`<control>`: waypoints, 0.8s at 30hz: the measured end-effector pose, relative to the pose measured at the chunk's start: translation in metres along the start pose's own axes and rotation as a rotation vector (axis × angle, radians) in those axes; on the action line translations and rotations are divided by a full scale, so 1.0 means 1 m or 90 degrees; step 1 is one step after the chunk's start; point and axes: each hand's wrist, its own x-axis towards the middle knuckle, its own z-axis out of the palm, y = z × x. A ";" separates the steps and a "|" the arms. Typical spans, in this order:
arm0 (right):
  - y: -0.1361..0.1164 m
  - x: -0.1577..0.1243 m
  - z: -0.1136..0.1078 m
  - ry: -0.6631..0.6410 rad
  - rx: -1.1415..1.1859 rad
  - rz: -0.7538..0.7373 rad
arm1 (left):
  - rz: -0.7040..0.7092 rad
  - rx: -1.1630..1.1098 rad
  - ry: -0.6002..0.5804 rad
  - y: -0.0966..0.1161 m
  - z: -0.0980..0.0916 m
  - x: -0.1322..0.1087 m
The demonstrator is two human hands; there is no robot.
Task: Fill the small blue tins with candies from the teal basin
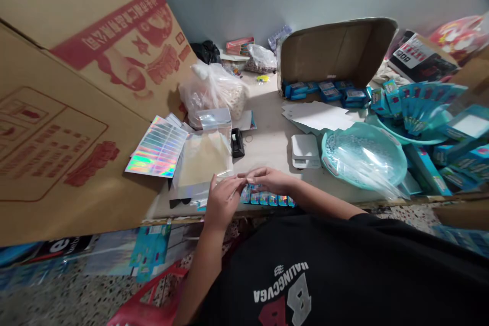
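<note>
In the head view, the shirt point(324, 260), bottom centre, carries upside-down lettering including "LINGCVGA"; the carton point(34, 81) at left has red print. Small, shiny blue boxes point(273, 199), their labels unreadable, form a left-to-right row at lower centre. The left hand point(223, 201) and right hand point(272, 181) meet at bent fingertips; whether they grip anything, I cannot tell.

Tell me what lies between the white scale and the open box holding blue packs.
Overlapping white sheets lie between the scale and box, in the head view.
</note>
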 end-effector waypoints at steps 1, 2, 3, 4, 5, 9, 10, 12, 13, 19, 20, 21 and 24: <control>0.000 0.002 0.002 0.002 -0.018 -0.008 | 0.004 -0.014 0.005 -0.004 0.002 0.000; 0.000 0.003 0.002 0.009 -0.040 -0.020 | 0.005 -0.024 0.010 -0.008 0.003 0.000; 0.000 0.002 -0.001 0.026 -0.067 -0.037 | 0.004 -0.028 0.015 -0.013 0.002 -0.002; 0.000 -0.002 -0.006 0.056 -0.099 -0.060 | 0.000 -0.028 0.021 -0.019 0.000 -0.004; 0.000 -0.008 -0.015 0.101 -0.136 -0.089 | -0.005 -0.027 0.031 -0.024 -0.003 -0.007; 0.025 -0.053 -0.074 0.329 -0.297 -0.183 | -0.046 -0.012 0.079 -0.041 -0.019 -0.017; 0.039 -0.066 -0.090 0.363 -0.339 -0.182 | -0.058 -0.007 0.085 -0.044 -0.024 -0.018; 0.071 -0.086 -0.114 0.363 -0.426 -0.150 | -0.084 0.001 0.087 -0.049 -0.031 -0.021; 0.088 -0.093 -0.122 0.343 -0.463 -0.127 | -0.097 0.006 0.083 -0.050 -0.035 -0.022; 0.156 -0.089 -0.130 0.201 -0.596 -0.050 | -0.193 0.050 0.053 -0.056 -0.049 -0.034; 0.159 -0.086 -0.129 0.194 -0.610 -0.048 | -0.216 0.059 0.049 -0.056 -0.050 -0.036; 0.160 -0.084 -0.130 0.185 -0.621 -0.046 | -0.238 0.066 0.046 -0.057 -0.051 -0.038; 0.161 -0.084 -0.130 0.164 -0.637 -0.050 | -0.270 0.072 0.033 -0.058 -0.053 -0.042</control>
